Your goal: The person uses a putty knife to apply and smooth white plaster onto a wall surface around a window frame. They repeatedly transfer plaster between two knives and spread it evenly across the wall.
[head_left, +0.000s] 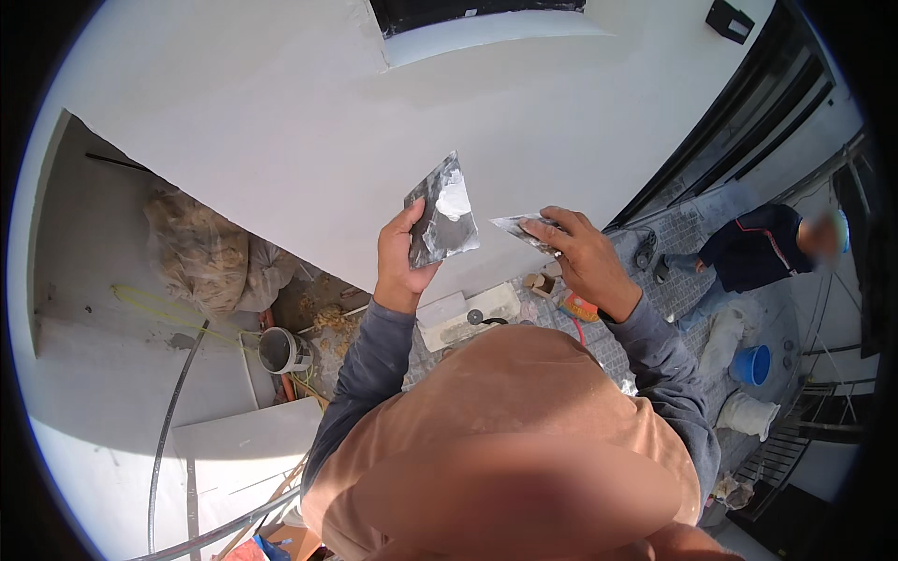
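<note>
My left hand (400, 252) grips a flat, dark metal plate (435, 243), raised at chest height with a lump of white paste (453, 196) on its face. A little to the right, my right hand (585, 257) holds a thin metal scraper (514, 227), smeared pale, fingers along its blade. The scraper's tip is apart from the plate. Both tools are in front of a smooth white wall (561, 112).
A person in dark clothing (753, 248) walks on paving at right, near a blue bucket (751, 365) and white sacks (746, 414). Plastic-wrapped bundles (201, 252), a grey bucket (281, 351), hoses and a pale board (245, 439) lie left. Small items (538, 282) lie below the wall.
</note>
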Available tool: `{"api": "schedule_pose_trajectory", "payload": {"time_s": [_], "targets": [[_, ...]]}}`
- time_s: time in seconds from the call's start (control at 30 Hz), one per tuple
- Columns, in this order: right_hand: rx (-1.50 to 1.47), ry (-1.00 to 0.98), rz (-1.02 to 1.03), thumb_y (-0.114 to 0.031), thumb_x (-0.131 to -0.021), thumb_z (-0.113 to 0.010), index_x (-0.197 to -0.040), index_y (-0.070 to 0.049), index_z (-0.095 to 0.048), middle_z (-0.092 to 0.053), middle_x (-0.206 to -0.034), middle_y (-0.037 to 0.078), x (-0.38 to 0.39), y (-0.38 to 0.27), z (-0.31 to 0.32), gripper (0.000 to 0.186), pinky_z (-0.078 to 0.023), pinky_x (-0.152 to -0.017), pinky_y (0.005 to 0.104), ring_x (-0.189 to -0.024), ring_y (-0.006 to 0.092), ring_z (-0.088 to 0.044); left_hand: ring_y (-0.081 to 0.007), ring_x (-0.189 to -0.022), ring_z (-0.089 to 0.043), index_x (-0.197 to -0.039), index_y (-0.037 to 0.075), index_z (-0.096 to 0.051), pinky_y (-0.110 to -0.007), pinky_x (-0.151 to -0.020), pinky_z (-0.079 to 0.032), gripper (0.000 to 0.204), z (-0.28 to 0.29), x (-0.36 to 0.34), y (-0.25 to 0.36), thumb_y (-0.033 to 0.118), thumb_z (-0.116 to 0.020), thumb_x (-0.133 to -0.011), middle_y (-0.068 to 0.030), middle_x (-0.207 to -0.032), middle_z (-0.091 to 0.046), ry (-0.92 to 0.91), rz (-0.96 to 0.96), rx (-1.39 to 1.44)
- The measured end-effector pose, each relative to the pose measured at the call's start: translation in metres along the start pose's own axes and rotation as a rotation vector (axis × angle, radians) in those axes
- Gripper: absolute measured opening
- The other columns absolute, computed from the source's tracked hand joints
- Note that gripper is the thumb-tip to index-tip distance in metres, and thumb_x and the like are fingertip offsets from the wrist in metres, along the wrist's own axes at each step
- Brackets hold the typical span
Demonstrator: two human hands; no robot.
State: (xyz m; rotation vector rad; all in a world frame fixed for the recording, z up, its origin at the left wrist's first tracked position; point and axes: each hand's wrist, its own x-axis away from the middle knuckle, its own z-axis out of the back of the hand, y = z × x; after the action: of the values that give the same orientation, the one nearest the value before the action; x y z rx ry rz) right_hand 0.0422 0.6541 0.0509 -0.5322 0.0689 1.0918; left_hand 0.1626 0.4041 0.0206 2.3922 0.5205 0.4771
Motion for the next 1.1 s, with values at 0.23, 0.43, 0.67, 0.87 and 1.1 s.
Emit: {"api": "schedule_pose_trajectory", "payload": {"time_s": [0.23,0.43,0.67,0.87,1.1], "targets": [[-0.334,0.223,0.217,0.015,-0.078,-0.056,-0.129,-0.014,-0.070,-0.069,-0.119,0.009,-0.037,-0.003,0.017,0.061,-0.052,-0.093,0.0400,-0.104,0.0298,-0.066,-0.0163,-0.085,-0.071,-0.116,-0.003,-0.064,-0.032,-0.077,-0.059,0.022,-0.018,-0.006,0.043,0.012,-0.059,-0.101,-0.0087,-0.103,-0.071,0.007,-0.403,-0.192],[0.137,0.192,0.534,0.012,-0.073,-0.063,-0.118,-0.018,-0.077,-0.071,-0.114,0.002,-0.076,-0.031,0.045,0.056,-0.047,-0.094,0.0413,-0.107,0.0267,-0.063,-0.0137,-0.084,-0.069,-0.114,-0.002,-0.065,-0.030,-0.075,-0.058,0.020,-0.029,0.000,0.041,0.011,-0.060,-0.100,-0.0067,-0.102,-0.071,0.011,-0.463,-0.378],[-0.343,-0.028,0.301,0.007,-0.079,-0.066,-0.124,-0.014,-0.074,-0.072,-0.109,0.005,-0.100,-0.029,0.054,0.050,-0.050,-0.086,0.0374,-0.101,0.0241,-0.063,-0.0140,-0.091,-0.070,-0.117,-0.001,-0.065,-0.030,-0.081,-0.057,0.022,0.005,-0.002,0.101,0.013,-0.059,-0.102,-0.0061,-0.106,-0.071,0.107,-0.670,-0.125],[-0.151,0.586,0.365,0.003,-0.086,-0.064,-0.130,-0.012,-0.070,-0.071,-0.111,0.005,-0.148,-0.066,0.034,0.047,-0.050,-0.076,0.0366,-0.092,0.0241,-0.060,-0.0161,-0.107,-0.065,-0.128,-0.004,-0.062,-0.032,-0.093,-0.053,0.035,0.053,-0.001,0.152,0.024,-0.055,-0.107,-0.0087,-0.120,-0.068,0.174,-0.969,-0.134],[0.544,1.146,0.551,-0.004,-0.087,-0.065,-0.114,-0.008,-0.073,-0.074,-0.109,0.008,-0.235,-0.112,0.085,0.028,-0.046,-0.076,0.0390,-0.085,0.0247,-0.062,-0.0156,-0.106,-0.065,-0.127,-0.005,-0.063,-0.031,-0.092,-0.052,0.035,0.082,-0.032,0.175,0.024,-0.054,-0.108,-0.0083,-0.120,-0.068,0.040,-1.071,-0.113]]}}
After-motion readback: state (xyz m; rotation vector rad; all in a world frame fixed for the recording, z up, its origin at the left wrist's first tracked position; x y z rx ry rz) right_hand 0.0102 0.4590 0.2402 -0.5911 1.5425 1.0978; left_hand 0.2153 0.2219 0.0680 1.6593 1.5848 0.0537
